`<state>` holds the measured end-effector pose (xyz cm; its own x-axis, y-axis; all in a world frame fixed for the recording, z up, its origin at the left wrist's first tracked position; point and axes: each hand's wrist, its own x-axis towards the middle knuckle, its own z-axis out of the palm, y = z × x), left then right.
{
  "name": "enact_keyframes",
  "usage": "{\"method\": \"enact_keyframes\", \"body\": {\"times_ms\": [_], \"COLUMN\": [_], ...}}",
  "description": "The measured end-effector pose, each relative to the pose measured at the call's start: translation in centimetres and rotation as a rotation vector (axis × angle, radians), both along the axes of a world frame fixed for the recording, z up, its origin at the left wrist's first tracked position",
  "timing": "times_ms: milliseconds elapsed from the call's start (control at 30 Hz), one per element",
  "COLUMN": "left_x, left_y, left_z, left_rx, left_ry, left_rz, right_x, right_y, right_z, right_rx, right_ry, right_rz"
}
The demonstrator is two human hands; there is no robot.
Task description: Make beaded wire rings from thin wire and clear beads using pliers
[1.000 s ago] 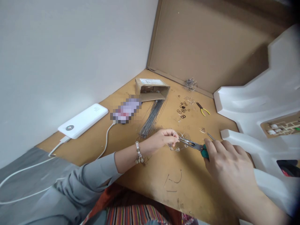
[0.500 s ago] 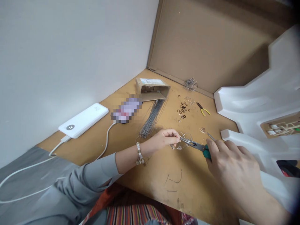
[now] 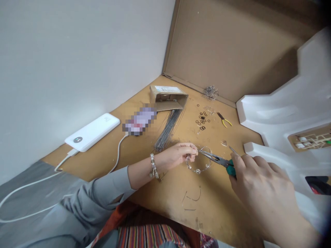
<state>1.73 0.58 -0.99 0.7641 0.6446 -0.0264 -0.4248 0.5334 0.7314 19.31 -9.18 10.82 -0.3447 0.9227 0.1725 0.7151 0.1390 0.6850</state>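
Between its thumb and fingers my left hand [image 3: 184, 152] pinches a thin wire ring with clear beads [image 3: 198, 171], which hangs below and to the right of the fingertips. My right hand [image 3: 261, 182] is wrapped round the green handles of long-nose pliers [image 3: 218, 160]. The pliers' tips point left and meet the wire right beside my left fingertips; whether the jaws are clamped on it is too small to tell. On the table below lie several short cut wire pieces [image 3: 191, 199].
Behind my left hand, a bundle of straight wires [image 3: 168, 132] reaches to an open cardboard box [image 3: 169, 98]. Dark rings [image 3: 202, 120] and yellow-handled pliers [image 3: 224, 120] lie farther back, near a wire tangle [image 3: 210, 92]. Leftward are a phone [image 3: 139, 120] and a white power bank [image 3: 92, 132]; white foam [image 3: 274, 131] stands right.
The pliers have drawn slightly to the right with my right hand. The beaded ring has swung lower and shows more fully. My left hand keeps its pinch.
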Motion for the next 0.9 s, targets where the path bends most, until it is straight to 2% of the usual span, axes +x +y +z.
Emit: {"method": "enact_keyframes", "body": {"times_ms": [100, 200, 300, 367, 467, 567, 633, 733, 900], "left_x": [0.0, -0.3, -0.9, -1.3, -1.5, -1.5, -1.4, -1.4, -1.4], "left_y": [0.1, 0.3, 0.9, 1.3, 1.8, 1.9, 1.8, 1.5, 1.3], "left_z": [0.1, 0.4, 0.7, 0.8, 0.6, 0.3, 0.2, 0.3, 0.5], "left_rx": [-0.028, -0.009, 0.093, 0.122, 0.092, 0.073, 0.067, 0.063, 0.065], "left_ry": [-0.02, 0.013, 0.117, 0.13, 0.044, -0.018, -0.021, -0.025, -0.012], "left_rz": [-0.007, 0.016, 0.059, 0.053, 0.002, -0.062, -0.103, -0.169, -0.207], "right_x": [0.0, 0.9, 2.9, 4.4, 5.9, 6.4, 6.5, 6.8, 7.4], "right_y": [-0.2, -0.1, 0.9, 1.8, 2.7, 2.4, 1.9, 1.4, 1.5], "right_z": [0.6, 1.0, 0.2, -1.6, -5.9, -10.2, -12.0, -13.5, -14.4], "right_rx": [0.004, 0.027, 0.072, 0.0, -0.145, -0.143, -0.094, -0.036, 0.003], "right_ry": [0.017, 0.119, 0.281, 0.409, 0.574, 0.594, 0.593, 0.616, 0.705], "right_rz": [0.03, 0.056, -0.123, -0.313, -0.416, -0.38, -0.34, -0.319, -0.286]}}
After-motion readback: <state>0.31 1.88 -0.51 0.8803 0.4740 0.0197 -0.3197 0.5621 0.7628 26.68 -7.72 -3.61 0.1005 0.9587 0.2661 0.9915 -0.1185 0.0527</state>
